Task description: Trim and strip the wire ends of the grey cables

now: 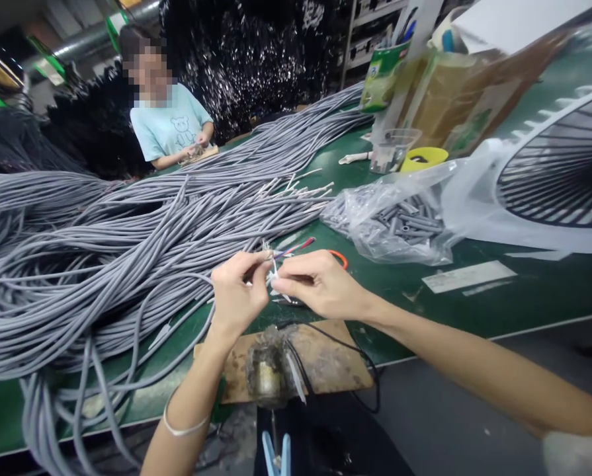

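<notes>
My left hand (240, 285) pinches a grey cable near its end, above the front part of the green table. Thin coloured wires (298, 246), red and bluish, stick out past my fingertips. My right hand (323, 284) is closed right beside it, thumb and forefinger pinching a white strand (275, 266) that comes from the cable end. The fingers hide the exact spot where strand and cable meet. Under my wrists sits a wooden board (333, 370) bearing a small grimy metal device (268, 373) with black leads.
Long bundles of grey cable (77, 277) cover the left and middle of the green table (538, 297). To the right lie a clear bag of short grey tubes (399, 221), a plastic cup (391, 155), a yellow container (424, 158) and a white fan (563, 172). Another person (174, 129) sits across.
</notes>
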A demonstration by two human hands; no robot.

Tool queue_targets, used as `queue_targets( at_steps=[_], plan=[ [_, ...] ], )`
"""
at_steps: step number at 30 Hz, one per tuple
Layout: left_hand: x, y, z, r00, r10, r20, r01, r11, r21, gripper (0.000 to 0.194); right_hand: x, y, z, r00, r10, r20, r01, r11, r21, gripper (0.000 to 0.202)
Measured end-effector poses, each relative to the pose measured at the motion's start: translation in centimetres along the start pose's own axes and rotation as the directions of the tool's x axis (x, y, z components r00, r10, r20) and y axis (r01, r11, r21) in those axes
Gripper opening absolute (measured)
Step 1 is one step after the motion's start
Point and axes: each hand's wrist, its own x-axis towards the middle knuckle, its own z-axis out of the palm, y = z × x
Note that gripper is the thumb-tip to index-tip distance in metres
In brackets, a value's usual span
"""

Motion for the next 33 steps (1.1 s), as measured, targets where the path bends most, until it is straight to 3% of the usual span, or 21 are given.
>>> queue_targets(
  at_steps=[2, 3, 5, 7, 9, 10, 12, 13, 14, 16, 17, 19, 22, 25, 27, 29, 31, 33],
  plan=[
    [0.7, -1.0, 0.2, 0.996, -0.080, -0.042, 0.084, 0.993, 0.086, 0.014, -0.6, -1.1, 1.3, 0.970, -0.122, 0.211, 0.118, 0.992, 0.033, 0.031],
    [1.0, -1.5, 0.3, 0.986, -0.156, -0.062, 0.162, 0.981, 0.109, 0.012, -0.8, -1.6, 1.7, 0.902, -0.195, 0.386, 0.189, 0.980, 0.054, 0.028],
    [1.4, -2.2, 0.4, 0.957, -0.281, -0.071, 0.285, 0.957, 0.053, 0.013, -0.9, -1.9, 1.6, 0.796, -0.207, 0.569, 0.257, 0.966, -0.009, 0.022],
    [1.3, -2.3, 0.5, 0.947, -0.311, -0.079, 0.306, 0.949, -0.078, 0.017, -0.6, -1.2, 0.1, 0.872, 0.051, 0.487, 0.106, 0.951, -0.289, 0.017],
    [1.0, -2.0, 0.6, 0.953, -0.298, -0.058, 0.283, 0.941, -0.186, 0.021, -0.5, 0.5, -2.2, 0.921, 0.306, 0.241, -0.128, 0.822, -0.555, 0.022],
    [0.8, -1.8, 0.7, 0.956, -0.292, -0.036, 0.278, 0.936, -0.215, 0.021, -0.5, 1.5, -3.2, 0.905, 0.410, 0.117, -0.234, 0.708, -0.667, 0.021],
    [0.4, -1.6, 0.7, 0.956, -0.294, 0.005, 0.288, 0.930, -0.228, 0.021, -1.1, 3.0, -4.3, 0.834, 0.546, 0.074, -0.303, 0.566, -0.767, 0.023],
    [0.3, -1.6, 0.8, 0.954, -0.298, 0.022, 0.295, 0.929, -0.221, 0.021, -1.5, 3.6, -4.2, 0.843, 0.533, 0.070, -0.289, 0.560, -0.777, 0.023],
    [0.2, -1.6, 0.7, 0.954, -0.297, 0.035, 0.298, 0.931, -0.209, 0.020, -2.0, 3.9, -3.8, 0.882, 0.466, 0.068, -0.247, 0.582, -0.774, 0.024],
    [0.1, -1.6, 0.6, 0.960, -0.276, 0.043, 0.279, 0.943, -0.179, 0.016, -2.8, 3.9, -2.2, 0.947, 0.295, 0.128, -0.104, 0.658, -0.746, 0.028],
    [0.0, -1.5, 0.5, 0.965, -0.259, 0.037, 0.262, 0.950, -0.172, 0.014, -3.1, 3.7, -1.3, 0.957, 0.234, 0.174, -0.033, 0.680, -0.733, 0.025],
    [0.0, -1.3, 0.3, 0.974, -0.227, 0.008, 0.225, 0.959, -0.170, 0.011, -3.5, 3.1, 0.3, 0.940, 0.206, 0.271, 0.067, 0.668, -0.741, 0.012],
    [-0.1, -0.9, -0.2, 0.978, -0.201, -0.055, 0.194, 0.974, -0.117, 0.013, -3.5, 2.5, 1.5, 0.902, 0.293, 0.318, 0.106, 0.563, -0.820, 0.015],
    [0.0, -0.6, -0.8, 0.976, -0.192, -0.106, 0.187, 0.981, -0.051, 0.019, -2.6, 2.0, 1.3, 0.926, 0.319, 0.200, 0.002, 0.526, -0.851, 0.023],
    [0.0, -0.7, -1.3, 0.971, -0.216, -0.103, 0.208, 0.975, -0.078, 0.023, -1.7, 1.6, 0.7, 0.974, 0.225, 0.021, -0.098, 0.504, -0.858, 0.026],
    [0.0, -0.7, -1.7, 0.966, -0.250, -0.071, 0.241, 0.963, -0.119, 0.026, -0.5, 0.8, 0.3, 0.986, 0.063, -0.152, -0.164, 0.461, -0.872, 0.030],
    [0.0, -0.7, -1.9, 0.963, -0.266, -0.039, 0.259, 0.957, -0.134, 0.027, 0.7, -0.1, 0.1, 0.975, -0.058, -0.214, -0.171, 0.422, -0.890, 0.039],
    [-0.1, -0.5, -1.9, 0.966, -0.259, -0.022, 0.254, 0.959, -0.124, 0.028, 1.7, -0.8, 0.4, 0.979, -0.083, -0.187, -0.140, 0.398, -0.907, 0.046]
  ],
)
